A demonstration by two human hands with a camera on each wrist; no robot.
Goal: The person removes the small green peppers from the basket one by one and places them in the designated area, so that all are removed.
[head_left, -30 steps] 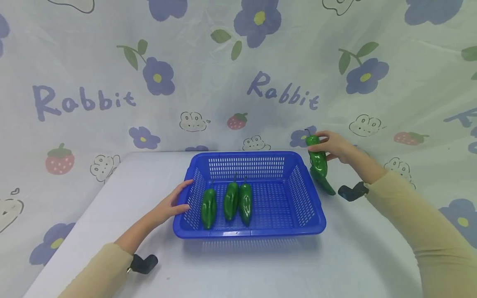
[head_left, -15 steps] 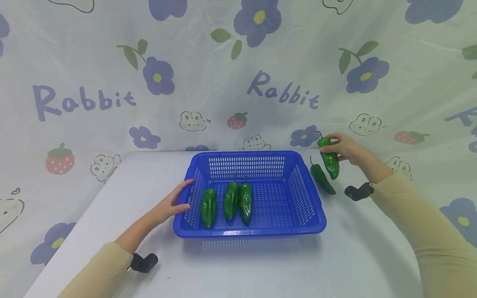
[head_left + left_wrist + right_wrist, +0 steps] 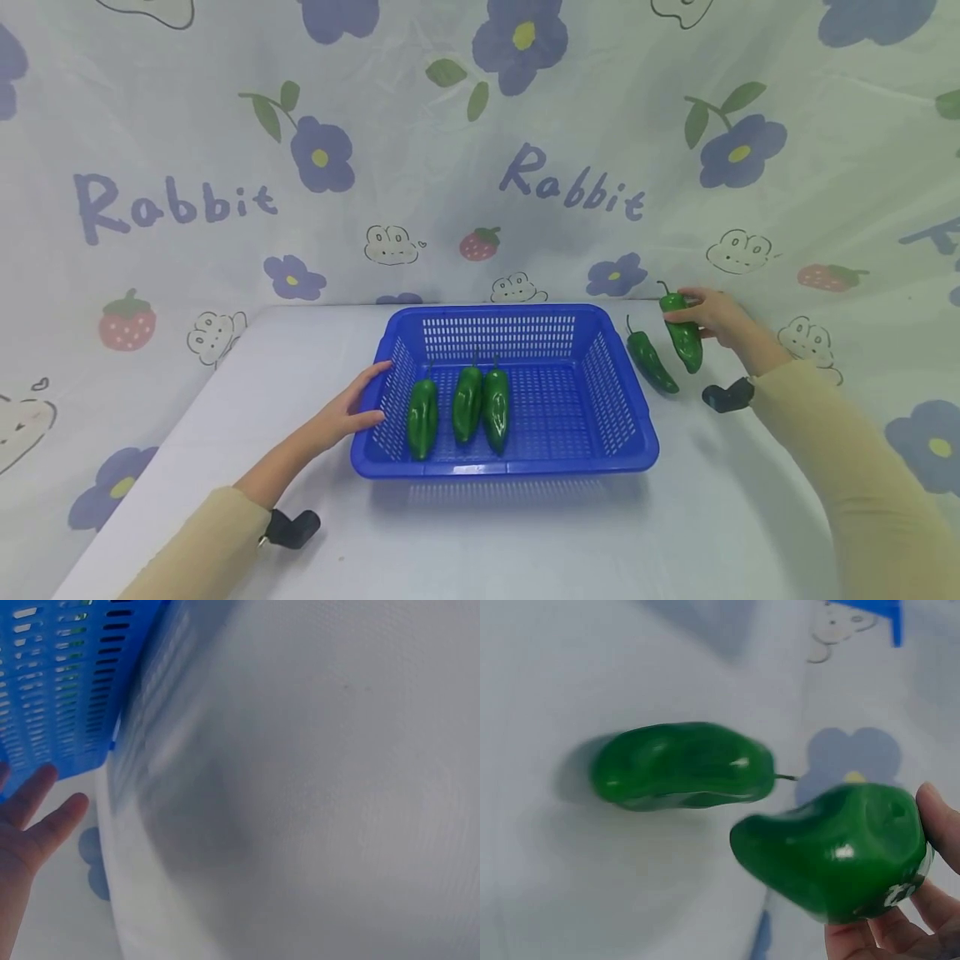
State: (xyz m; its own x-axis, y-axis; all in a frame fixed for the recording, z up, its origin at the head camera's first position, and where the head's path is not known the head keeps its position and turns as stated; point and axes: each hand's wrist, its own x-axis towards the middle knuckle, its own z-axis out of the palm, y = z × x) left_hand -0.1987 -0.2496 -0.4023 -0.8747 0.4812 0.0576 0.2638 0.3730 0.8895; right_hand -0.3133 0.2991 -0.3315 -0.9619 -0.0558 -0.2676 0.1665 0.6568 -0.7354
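My right hand (image 3: pixel 718 318) holds a glossy green pepper (image 3: pixel 684 340) between thumb and fingers, stem up, at the back right of the table. Another green pepper (image 3: pixel 651 362) lies to its left, close beside the blue basket (image 3: pixel 510 468); the right wrist view has this lying pepper (image 3: pixel 682 766) behind the held pepper (image 3: pixel 832 851). My left hand (image 3: pixel 341 414) is at the basket's left side, fingers spread and fingertips right at the rim. Inside the basket, a green pepper (image 3: pixel 422 421) lies left of two more side by side, a middle pepper (image 3: pixel 466 406) and a right pepper (image 3: pixel 496 412).
The basket stands centrally on a white-covered table (image 3: pixel 480 542). Behind it rises a patterned curtain (image 3: pixel 420 167) with flowers and lettering. A black wrist-camera mount (image 3: pixel 727 395) sits at the right cuff, and another black mount (image 3: pixel 293 529) at the left cuff.
My right hand has carried its pepper rightward and lower, away from the basket, uncovering the pepper lying beside it. The left hand and the basket's peppers have stayed put.
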